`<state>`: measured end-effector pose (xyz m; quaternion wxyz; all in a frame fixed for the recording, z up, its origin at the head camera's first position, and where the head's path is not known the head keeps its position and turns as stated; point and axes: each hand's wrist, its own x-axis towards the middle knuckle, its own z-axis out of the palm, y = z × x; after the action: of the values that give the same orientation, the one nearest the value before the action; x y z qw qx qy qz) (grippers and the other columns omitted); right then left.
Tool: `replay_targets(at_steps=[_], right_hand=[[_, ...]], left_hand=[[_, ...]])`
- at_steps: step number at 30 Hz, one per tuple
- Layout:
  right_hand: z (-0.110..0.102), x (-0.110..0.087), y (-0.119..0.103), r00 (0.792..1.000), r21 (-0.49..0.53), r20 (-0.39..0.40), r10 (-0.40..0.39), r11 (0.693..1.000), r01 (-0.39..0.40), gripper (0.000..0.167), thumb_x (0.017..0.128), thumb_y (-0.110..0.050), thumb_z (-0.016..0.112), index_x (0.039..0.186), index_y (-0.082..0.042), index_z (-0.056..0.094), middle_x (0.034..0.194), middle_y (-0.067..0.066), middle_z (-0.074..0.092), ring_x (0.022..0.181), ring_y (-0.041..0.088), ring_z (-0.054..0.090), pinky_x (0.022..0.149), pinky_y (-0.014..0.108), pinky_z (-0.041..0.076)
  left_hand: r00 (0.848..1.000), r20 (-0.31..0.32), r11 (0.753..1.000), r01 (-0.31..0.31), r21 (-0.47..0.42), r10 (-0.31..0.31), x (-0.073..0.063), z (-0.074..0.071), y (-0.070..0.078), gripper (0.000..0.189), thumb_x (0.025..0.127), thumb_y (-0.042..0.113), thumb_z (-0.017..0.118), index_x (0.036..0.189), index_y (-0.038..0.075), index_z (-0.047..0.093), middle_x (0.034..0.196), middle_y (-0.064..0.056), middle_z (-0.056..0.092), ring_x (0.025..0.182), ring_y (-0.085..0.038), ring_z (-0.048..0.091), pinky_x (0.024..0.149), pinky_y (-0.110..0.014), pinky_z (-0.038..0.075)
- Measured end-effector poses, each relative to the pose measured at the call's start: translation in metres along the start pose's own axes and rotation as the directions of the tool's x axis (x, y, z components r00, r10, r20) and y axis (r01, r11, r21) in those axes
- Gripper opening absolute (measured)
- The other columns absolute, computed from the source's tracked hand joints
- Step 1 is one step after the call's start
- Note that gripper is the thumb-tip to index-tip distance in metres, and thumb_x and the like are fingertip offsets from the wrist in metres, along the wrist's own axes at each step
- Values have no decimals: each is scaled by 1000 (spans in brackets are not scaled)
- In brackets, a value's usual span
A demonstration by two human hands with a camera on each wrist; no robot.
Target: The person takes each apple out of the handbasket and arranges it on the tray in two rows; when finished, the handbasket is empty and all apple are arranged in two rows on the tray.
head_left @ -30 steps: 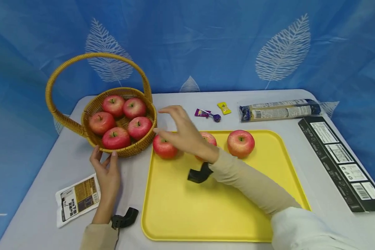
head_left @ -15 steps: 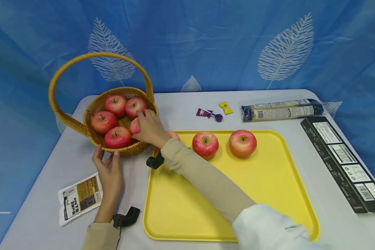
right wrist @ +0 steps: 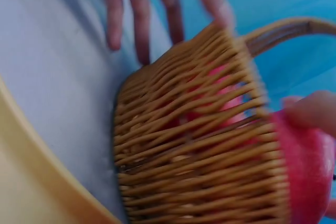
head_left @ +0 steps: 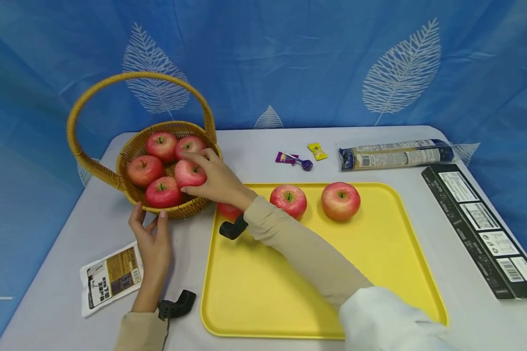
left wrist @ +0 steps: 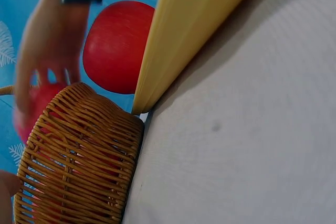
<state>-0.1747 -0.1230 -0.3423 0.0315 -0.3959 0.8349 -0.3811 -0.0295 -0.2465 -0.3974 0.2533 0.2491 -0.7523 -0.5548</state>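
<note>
My right hand [head_left: 217,178] pinches an apple [head_left: 188,173] between thumb and fingers at the right side of the wicker basket [head_left: 189,211]. In the right wrist view this apple [right wrist: 304,166] stands above the rim, with the thumb [right wrist: 317,111] pressed on it. Several more red apples sit in the basket, such as a front apple [head_left: 163,192] and a left apple [head_left: 145,171]. My left hand [head_left: 152,246] touches the basket's near rim. Its fingers [right wrist: 140,22] extend along the outer wall in the right wrist view.
A yellow tray [head_left: 281,292] lies right of the basket, with three apples along its far edge, one partly hidden by my right wrist. Behind it lie a lollipop [head_left: 306,165], a yellow candy [head_left: 317,151] and a long packet [head_left: 395,155]. A black box [head_left: 483,229] and white pouch [head_left: 111,279] flank it.
My right hand has moved left from over the tray into the basket and taken hold of the apple, which now shows slightly higher. My left hand has stayed at the rim.
</note>
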Motion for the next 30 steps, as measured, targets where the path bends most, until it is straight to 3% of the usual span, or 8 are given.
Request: replay_targets(at_steps=[2,4,8,12,17,20,26,30], right_hand=[[-11,-8,-3,999,106,-22,-45,993,47,66,75,-39,71,134,-27,44,123,3,43,112,10,40,90,22,42],[-24,-17,-7,994,146,-55,-91,984,98,61,75,-38,72,131,-27,48,123,3,42,115,9,38,89,20,42],[-55,-42,-9,974,139,-124,-190,969,206,56,74,-35,73,126,-23,55,124,5,42,116,11,39,89,22,43],[-92,-76,5,960,93,-186,-207,969,227,53,71,-28,75,121,-20,59,125,7,44,116,15,41,86,29,47],[-142,-130,43,962,-26,-268,-54,998,49,53,68,-20,78,118,-21,60,127,8,45,117,21,41,83,43,47],[-169,-165,70,945,-74,-322,59,994,-87,55,66,-12,79,118,-20,60,126,10,45,115,23,41,84,43,43],[-199,-230,116,891,-115,-361,273,936,-334,57,67,-11,78,120,-15,58,129,18,39,113,35,37,79,51,37],[-201,-261,138,886,-152,-284,367,895,-420,58,69,-17,78,122,-11,55,129,22,36,109,41,38,79,54,39]], left_hand=[[1000,3,1000,1,7,-1,0,0,1,57,94,29,46,142,20,16,144,-7,23,109,-20,44,85,-19,39],[1000,2,1000,0,-5,0,0,0,1,57,94,28,46,142,20,16,144,-6,23,108,-18,44,84,-16,39],[1000,-6,1000,-2,-29,1,0,1,0,57,94,26,47,141,19,17,143,-7,24,106,-14,44,81,-10,38],[1000,-6,999,6,-45,-6,0,2,-1,56,94,26,47,141,19,18,143,-8,23,106,-14,44,81,-9,38],[1000,-5,999,19,-34,-20,0,1,-1,57,94,29,47,142,19,17,143,-7,23,109,-17,43,82,-10,37],[1000,-3,999,19,-27,-19,0,0,-1,57,94,29,46,142,20,17,143,-6,23,109,-17,43,82,-10,37],[1000,3,1000,5,-18,-5,1,-1,-2,57,94,29,46,142,19,16,143,-6,23,110,-18,44,83,-10,38],[1000,7,1000,5,-23,-5,1,-1,-3,57,94,28,46,142,19,16,143,-6,23,108,-15,44,82,-8,38]])
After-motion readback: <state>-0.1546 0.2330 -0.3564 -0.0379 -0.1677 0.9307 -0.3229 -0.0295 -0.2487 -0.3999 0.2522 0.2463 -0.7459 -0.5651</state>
